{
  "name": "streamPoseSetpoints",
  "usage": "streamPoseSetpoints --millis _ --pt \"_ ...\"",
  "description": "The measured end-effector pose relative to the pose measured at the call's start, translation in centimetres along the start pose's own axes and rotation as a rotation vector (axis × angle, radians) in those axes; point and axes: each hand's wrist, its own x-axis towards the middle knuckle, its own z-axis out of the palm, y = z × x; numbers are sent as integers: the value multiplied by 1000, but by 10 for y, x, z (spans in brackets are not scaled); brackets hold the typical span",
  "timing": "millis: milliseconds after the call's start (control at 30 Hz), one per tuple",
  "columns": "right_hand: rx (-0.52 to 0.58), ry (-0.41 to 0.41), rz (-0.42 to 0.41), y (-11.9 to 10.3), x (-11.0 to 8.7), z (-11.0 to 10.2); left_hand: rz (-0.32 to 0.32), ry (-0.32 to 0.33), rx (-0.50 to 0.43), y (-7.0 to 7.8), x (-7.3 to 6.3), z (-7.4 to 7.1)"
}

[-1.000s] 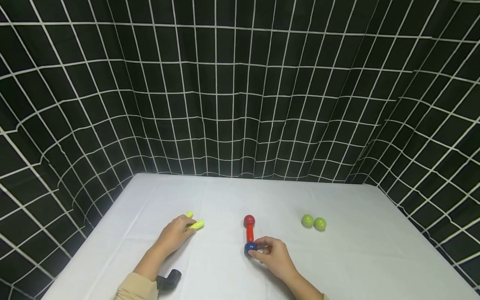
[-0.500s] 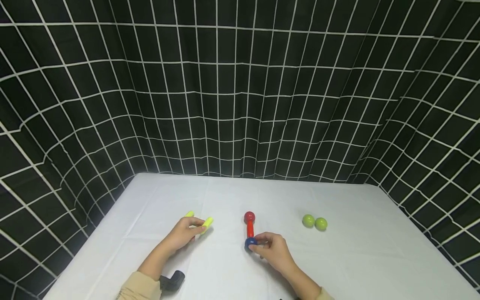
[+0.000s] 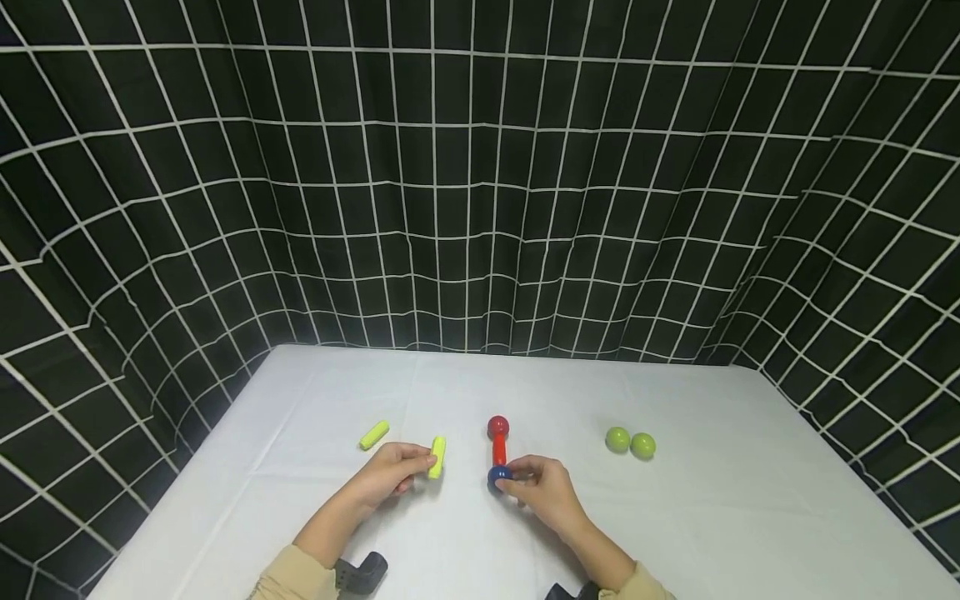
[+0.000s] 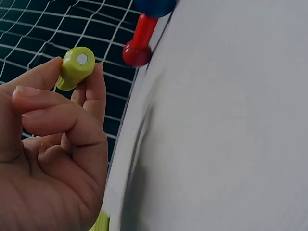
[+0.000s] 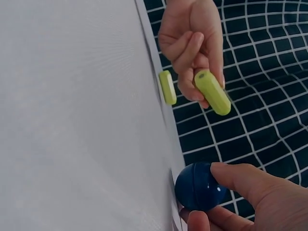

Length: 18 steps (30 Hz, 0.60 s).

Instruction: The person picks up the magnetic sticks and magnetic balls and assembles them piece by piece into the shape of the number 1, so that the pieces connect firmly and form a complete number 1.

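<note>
My left hand (image 3: 384,479) pinches a yellow-green rod (image 3: 437,457) between thumb and fingertips, just left of the red rod. In the left wrist view, a pale round disc shows on the end of the held rod (image 4: 76,67). My right hand (image 3: 553,500) pinches a blue ball (image 3: 496,478) between thumb and fingers. From that ball a red rod (image 3: 499,451) runs away from me to a red ball (image 3: 498,427), the three in one line. The right wrist view shows the blue ball (image 5: 197,187) close up, a gap between it and the held yellow-green rod (image 5: 213,94).
A second yellow-green rod (image 3: 374,435) lies on the white-covered table (image 3: 712,517) beyond my left hand. Two green balls (image 3: 618,440) sit close together on the right. A black curtain with a white grid (image 3: 465,208) stands behind the table.
My left hand has picked up one yellow-green rod and carried it right, turning it to point away from me. The blue ball, red rod and red ball have shifted slightly away with my right hand.
</note>
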Motion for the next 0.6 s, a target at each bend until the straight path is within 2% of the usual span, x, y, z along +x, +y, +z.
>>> streamPoseSetpoints --millis 333,600 --pt "6 20 20 -2 6 3 -32 -73 30 6 -3 27" --pt "13 25 18 -2 8 4 -40 -102 86 4 -3 36"
